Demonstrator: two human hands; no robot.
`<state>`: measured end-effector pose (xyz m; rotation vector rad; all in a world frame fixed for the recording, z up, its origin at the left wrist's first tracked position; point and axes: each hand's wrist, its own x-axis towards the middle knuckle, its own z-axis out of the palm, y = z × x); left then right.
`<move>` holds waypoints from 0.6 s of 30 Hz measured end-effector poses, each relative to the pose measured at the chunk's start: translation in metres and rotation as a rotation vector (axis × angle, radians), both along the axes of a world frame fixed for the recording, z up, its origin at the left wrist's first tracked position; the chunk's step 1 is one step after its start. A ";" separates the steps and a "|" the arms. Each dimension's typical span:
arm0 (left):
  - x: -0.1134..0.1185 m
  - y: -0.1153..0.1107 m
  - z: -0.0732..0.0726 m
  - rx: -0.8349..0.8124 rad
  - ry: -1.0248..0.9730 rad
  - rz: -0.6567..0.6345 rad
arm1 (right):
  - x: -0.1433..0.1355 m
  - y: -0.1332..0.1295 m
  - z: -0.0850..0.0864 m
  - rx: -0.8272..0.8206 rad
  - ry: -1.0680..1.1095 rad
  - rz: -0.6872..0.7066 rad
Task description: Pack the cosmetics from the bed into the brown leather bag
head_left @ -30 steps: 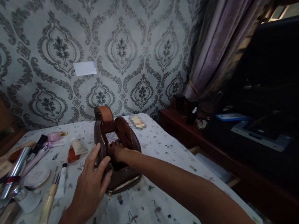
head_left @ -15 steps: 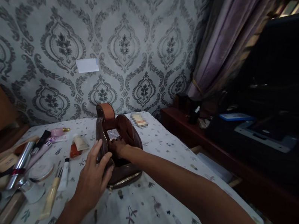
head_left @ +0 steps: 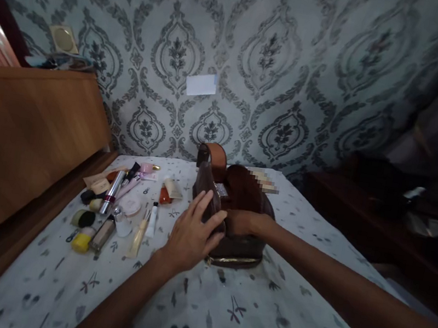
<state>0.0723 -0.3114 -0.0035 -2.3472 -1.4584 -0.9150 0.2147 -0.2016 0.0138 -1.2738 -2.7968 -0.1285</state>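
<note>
A brown handbag stands unzipped on the patterned cloth, its wide strap looping up at the back. Against the bag's left wall rests my left hand, fingers stretched out and spread. My right hand reaches down into the bag. Its fingers are hidden inside, so what they hold, if anything, does not show. Toward the back of the bag's opening, a sparkly silver item is partly visible.
Left of the bag lie several cosmetics, among them a silver tube, a white tube, a compact and a yellow-capped jar. A wooden panel borders the left. A blurred-out item lies behind the bag.
The view has swung left, so bag and cosmetics appear farther right. My right hand has sunk deeper into the bag and toward its near side. My left hand remains against the bag.
</note>
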 end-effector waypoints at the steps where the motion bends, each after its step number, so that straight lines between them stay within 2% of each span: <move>1: -0.001 0.000 0.000 -0.010 -0.004 -0.013 | 0.003 -0.003 0.006 -0.065 -0.035 0.060; 3: -0.003 -0.001 0.001 -0.024 -0.034 -0.048 | 0.007 -0.009 0.018 -0.186 -0.100 0.127; 5: -0.008 -0.005 0.001 -0.033 -0.083 -0.078 | 0.010 -0.015 0.031 -0.192 -0.108 0.084; 9: -0.025 -0.017 -0.004 -0.085 -0.119 -0.028 | 0.013 -0.036 0.051 -0.014 0.045 -0.109; 12: -0.048 -0.026 -0.015 -0.124 -0.033 0.099 | 0.014 -0.063 0.056 0.178 0.365 -0.148; 13: -0.056 -0.028 -0.020 -0.131 0.006 0.149 | 0.014 -0.074 0.055 0.233 0.496 -0.093; 15: -0.072 -0.031 -0.031 -0.150 0.071 0.236 | 0.010 -0.094 0.051 0.299 0.711 0.135; 18: -0.092 -0.033 -0.049 -0.173 0.109 0.311 | -0.006 -0.116 0.035 0.320 0.823 0.454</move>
